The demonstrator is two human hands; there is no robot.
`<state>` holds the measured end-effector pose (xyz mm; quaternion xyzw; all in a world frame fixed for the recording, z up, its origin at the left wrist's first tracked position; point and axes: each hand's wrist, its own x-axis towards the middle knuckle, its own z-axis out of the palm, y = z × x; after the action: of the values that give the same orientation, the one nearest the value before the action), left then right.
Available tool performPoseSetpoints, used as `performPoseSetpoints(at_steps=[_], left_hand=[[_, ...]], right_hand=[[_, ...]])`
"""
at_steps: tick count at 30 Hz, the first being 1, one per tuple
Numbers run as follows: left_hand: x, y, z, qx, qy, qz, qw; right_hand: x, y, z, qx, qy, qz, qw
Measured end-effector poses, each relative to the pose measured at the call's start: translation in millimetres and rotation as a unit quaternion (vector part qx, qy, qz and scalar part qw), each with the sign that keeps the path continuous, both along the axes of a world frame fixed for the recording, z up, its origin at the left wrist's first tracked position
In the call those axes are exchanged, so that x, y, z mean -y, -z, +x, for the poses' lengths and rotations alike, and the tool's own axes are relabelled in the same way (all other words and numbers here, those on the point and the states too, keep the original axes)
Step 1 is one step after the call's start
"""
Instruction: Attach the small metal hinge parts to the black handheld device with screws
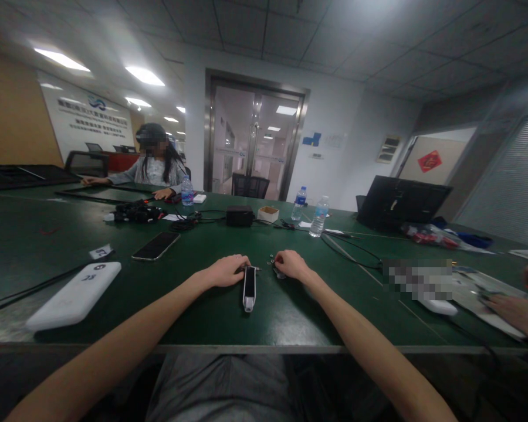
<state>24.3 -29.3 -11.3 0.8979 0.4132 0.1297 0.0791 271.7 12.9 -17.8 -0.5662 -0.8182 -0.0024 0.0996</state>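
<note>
Seemingly, the slim device (249, 287) was steadied by the left hand (226, 271), the right hand (291, 265) curled beside small parts (272, 256); the fingers' grasps couldn't be told; fine pinching was needed.

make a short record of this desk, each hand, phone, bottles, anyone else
left hand: at the far end of a narrow white-edged device
right hand: beside tiny loose parts; grip hidden
phone: flat, left of the left hand
bottles: three, upright, farther back on the green table
others: person seated across the table; another's hand at far right
</note>
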Motion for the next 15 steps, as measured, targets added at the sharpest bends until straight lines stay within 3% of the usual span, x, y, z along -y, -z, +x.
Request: performPoseSetpoints(at_steps=[9,15], left_hand=[[-1.2,1.8,-0.8,0.002,0.002,0.003,1.000],[0.7,0.1,0.2,-0.006,-0.002,0.010,1.000]], right_hand=[[0.7,0.0,-1.5,0.015,0.000,0.025,1.000],[5.6,0.0,-8.4,-0.042,-0.097,0.068,0.992]])
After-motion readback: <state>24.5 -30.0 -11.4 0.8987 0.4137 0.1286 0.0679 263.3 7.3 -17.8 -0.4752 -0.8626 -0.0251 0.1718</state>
